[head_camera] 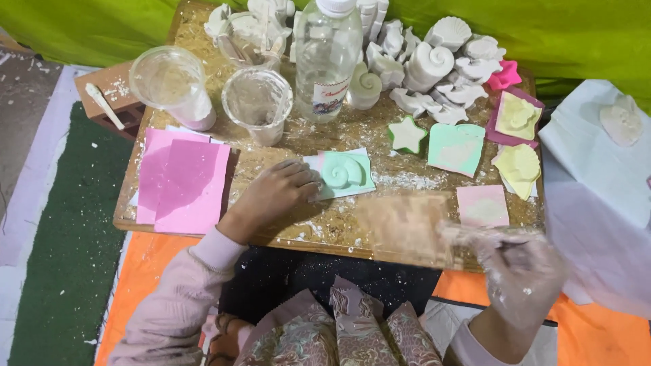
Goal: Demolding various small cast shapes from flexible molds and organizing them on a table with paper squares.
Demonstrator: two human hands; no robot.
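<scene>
My left hand (277, 193) rests flat on the wooden board (325, 227), fingertips touching the left edge of a mint-green shell-shaped mould (344, 172) lying on white paper. My right hand (519, 271), in a thin clear plastic glove, hovers at the board's near right edge and is blurred with motion. It appears to hold a blurred pale sheet or flat piece (407, 227); what it is I cannot tell.
A clear bottle (327, 57), two plastic cups with white paste (256, 102) (173, 85), several white plaster shells (434, 64), coloured moulds (456, 148) (519, 168) (407, 134), pink sheets (183, 183) and a pink square (483, 205) crowd the board. White cloth (597, 176) lies at right.
</scene>
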